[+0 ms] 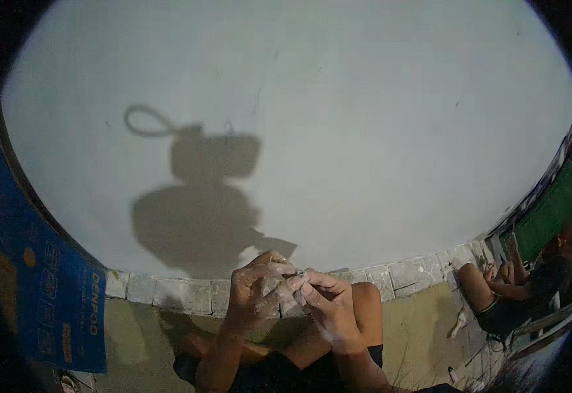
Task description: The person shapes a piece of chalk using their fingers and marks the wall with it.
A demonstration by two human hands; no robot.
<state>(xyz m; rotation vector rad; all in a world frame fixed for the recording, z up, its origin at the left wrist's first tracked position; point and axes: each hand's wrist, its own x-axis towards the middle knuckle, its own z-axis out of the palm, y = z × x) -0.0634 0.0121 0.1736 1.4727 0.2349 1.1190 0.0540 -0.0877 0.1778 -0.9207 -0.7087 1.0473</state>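
My left hand (253, 286) and my right hand (328, 301) meet above my crossed legs, both smeared with a whitish, chalky coating. The fingers of the right one pinch a small greyish piece (300, 273), too small to name. Against it come the left fingertips, closed thumb to forefinger. Whether they grip that same piece or another bit is hidden. Beneath the hands are my bent knee (366, 301) and dark shorts (299, 376).
A pale wall (391, 131) with my shadow fills the view ahead, edged by a row of whitish blocks (188, 295). On the left stands a blue printed cardboard sheet (44, 288). At the right another person (515, 288) sits beside a green panel (548, 203).
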